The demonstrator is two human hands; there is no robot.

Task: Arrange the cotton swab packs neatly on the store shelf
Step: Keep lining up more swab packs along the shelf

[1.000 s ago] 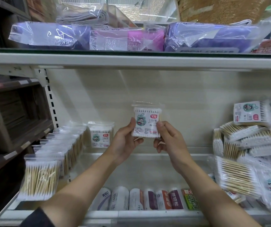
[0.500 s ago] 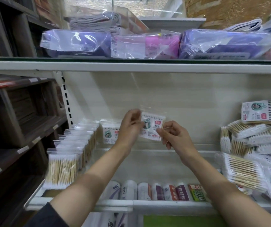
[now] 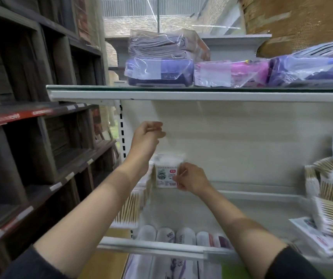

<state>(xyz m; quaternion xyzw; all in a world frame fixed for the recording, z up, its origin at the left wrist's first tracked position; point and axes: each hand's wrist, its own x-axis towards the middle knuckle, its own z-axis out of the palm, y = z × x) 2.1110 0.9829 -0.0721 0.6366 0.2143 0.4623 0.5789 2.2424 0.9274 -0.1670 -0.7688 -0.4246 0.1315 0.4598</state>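
Fingers [image 3: 176, 179] round upright swab pack [image 3: 166, 174], jumbled packs [image 3: 330, 178] far right

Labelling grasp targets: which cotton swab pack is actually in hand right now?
The upright pack at the shelf back, pinched by the right hand. The left row and right pile are untouched.

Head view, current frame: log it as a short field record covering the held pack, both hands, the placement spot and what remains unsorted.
held pack: cotton swab pack, upright, label facing the camera, at the back of the shelf
right hand: right hand pinches the pack's right edge
left hand: left hand raised above the pack, fingers curled, holding nothing visible
placement spot: right beside the standing row of packs at the shelf's left end
unsorted: loose pile of packs on the right side of the shelf
image quality: motion blur; label text unreadable
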